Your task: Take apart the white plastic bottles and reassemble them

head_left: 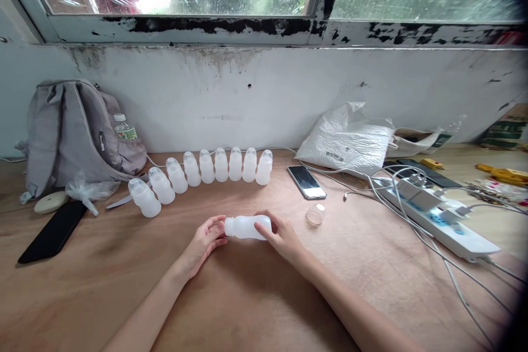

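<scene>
Holding white bottle [246, 227] sideways, left hand [205, 243], right hand [281, 235], above table [256, 297]

Your wooden tabletop [124, 286] carries a curved row of capped bottles [206, 173], a grey backpack [74, 132], two phones, a loose clear cap [315, 214] and a power strip [441, 220].

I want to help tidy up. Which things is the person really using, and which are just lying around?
In use:
- small white bottle, held sideways by left hand and right hand
- clear cap beside it
- row of capped bottles

Lying about:
- grey backpack
- phone
- black phone
- white bag
- power strip
</scene>
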A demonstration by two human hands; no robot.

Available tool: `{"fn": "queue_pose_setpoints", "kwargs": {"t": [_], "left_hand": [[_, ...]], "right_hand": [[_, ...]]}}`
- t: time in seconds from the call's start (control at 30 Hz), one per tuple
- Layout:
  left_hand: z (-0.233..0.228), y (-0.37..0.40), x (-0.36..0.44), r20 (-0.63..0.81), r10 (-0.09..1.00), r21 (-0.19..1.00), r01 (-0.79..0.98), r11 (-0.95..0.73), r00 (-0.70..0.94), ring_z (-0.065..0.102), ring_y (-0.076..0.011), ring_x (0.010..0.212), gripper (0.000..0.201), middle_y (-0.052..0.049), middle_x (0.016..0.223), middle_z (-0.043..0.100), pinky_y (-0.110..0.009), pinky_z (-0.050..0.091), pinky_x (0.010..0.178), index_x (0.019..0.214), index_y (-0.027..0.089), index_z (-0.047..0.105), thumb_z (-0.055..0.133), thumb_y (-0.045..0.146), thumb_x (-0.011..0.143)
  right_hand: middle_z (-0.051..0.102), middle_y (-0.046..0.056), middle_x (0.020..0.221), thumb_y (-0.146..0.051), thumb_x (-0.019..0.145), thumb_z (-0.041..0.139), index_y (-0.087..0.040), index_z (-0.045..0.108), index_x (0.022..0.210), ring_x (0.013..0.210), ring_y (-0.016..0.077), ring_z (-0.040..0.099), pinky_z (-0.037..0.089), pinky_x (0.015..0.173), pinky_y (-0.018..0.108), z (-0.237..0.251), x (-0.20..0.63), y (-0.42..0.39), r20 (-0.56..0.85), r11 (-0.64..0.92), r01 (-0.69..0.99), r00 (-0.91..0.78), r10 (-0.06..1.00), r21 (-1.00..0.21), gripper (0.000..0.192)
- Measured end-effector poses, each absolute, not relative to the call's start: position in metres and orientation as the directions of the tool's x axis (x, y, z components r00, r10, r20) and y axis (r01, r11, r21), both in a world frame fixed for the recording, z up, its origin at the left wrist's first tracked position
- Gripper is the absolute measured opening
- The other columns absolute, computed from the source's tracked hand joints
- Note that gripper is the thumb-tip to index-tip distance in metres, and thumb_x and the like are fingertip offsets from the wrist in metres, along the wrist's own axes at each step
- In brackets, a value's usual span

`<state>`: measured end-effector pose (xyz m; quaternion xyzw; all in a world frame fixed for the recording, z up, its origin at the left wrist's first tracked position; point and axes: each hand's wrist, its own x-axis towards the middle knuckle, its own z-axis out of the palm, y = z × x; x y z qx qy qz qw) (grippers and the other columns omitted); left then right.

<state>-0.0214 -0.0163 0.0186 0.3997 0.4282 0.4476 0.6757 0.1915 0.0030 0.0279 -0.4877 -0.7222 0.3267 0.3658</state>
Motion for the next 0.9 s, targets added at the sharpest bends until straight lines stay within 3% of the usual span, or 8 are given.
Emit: {"fn": "queue_pose_setpoints", "kwargs": {"t": [0.17,0.37,0.53,0.7,0.9], "left_hand": [[0.019,-0.018,-0.018,-0.096,0.969,0.989,-0.086,0.119,0.227,0.055,-0.0173,0.082,0.038,-0.007,0.092,0.061,-0.029,0.042,0.077,0.100,0.016,0.056,0.062,0.038,0.070],[0.020,-0.024,-0.012,0.125,0.974,0.991,0.018,-0.130,0.187,0.054,-0.0181,0.087,0.032,-0.006,0.098,0.057,-0.026,0.043,0.076,0.099,0.019,0.053,0.060,0.033,0.072],[0.021,-0.027,-0.012,0.147,0.971,0.979,0.112,-0.170,0.189,0.054,-0.0180,0.081,0.028,-0.006,0.092,0.058,-0.025,0.042,0.069,0.098,0.019,0.052,0.057,0.033,0.073],[0.022,-0.027,-0.012,0.146,0.972,0.971,0.162,-0.177,0.186,0.053,-0.0171,0.077,0.028,-0.005,0.090,0.058,-0.022,0.040,0.063,0.097,0.021,0.053,0.057,0.033,0.073],[0.025,-0.027,-0.013,0.199,0.965,0.949,0.211,-0.234,0.172,0.053,-0.0188,0.081,0.025,-0.005,0.089,0.059,-0.026,0.042,0.072,0.094,0.021,0.056,0.059,0.033,0.072]], "right_hand": [[0.055,0.000,0.069,-0.040,0.082,0.042,-0.021,0.052,0.085,0.060,0.0139,0.049,0.036,0.057,0.025,0.029,0.189,0.000,0.262,0.375,0.462,-0.292,0.920,-0.804,0.022],[0.043,-0.003,0.059,-0.043,0.084,0.036,-0.019,0.042,0.063,0.056,0.0115,0.042,0.033,0.050,0.022,0.031,0.187,0.001,0.111,0.194,0.334,-0.253,0.961,-0.922,0.032],[0.042,-0.002,0.058,-0.046,0.080,0.039,-0.019,0.043,0.065,0.052,0.0109,0.042,0.029,0.038,0.018,0.034,0.182,0.000,-0.110,-0.057,0.209,-0.251,0.962,-0.976,0.031],[0.040,-0.003,0.052,-0.050,0.078,0.040,-0.017,0.052,0.073,0.041,0.0080,0.035,0.018,0.032,0.017,0.027,0.181,0.002,-0.229,-0.197,0.149,-0.245,0.942,-0.969,0.035],[0.037,-0.004,0.046,-0.053,0.076,0.040,-0.017,0.052,0.078,0.036,0.0070,0.028,0.010,0.032,0.019,0.024,0.182,0.003,-0.329,-0.318,0.083,-0.252,0.910,-0.944,0.037]]}}
